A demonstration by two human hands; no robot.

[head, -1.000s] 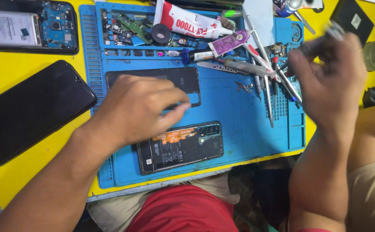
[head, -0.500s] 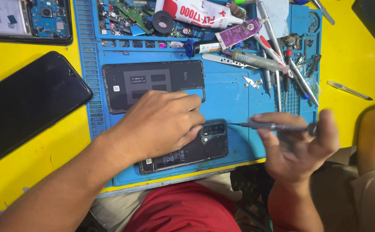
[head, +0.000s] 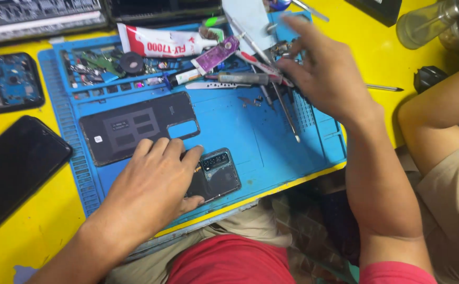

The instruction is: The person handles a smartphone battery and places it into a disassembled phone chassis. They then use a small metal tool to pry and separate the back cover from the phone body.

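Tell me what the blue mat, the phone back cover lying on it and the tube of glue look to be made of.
Blue mat: likely silicone or soft rubber, matte, with moulded ribs and small trays.
Phone back cover: probably plastic, dark and dull, seen from its inner side, with a camera cut-out.
Tube of glue: looks like soft squeezable plastic or thin metal, glossy white and red; its dented body suggests that.

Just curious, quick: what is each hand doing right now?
Left hand: flat, pressing on the opened phone.
Right hand: fingers spread among the tools, gripping nothing visible.
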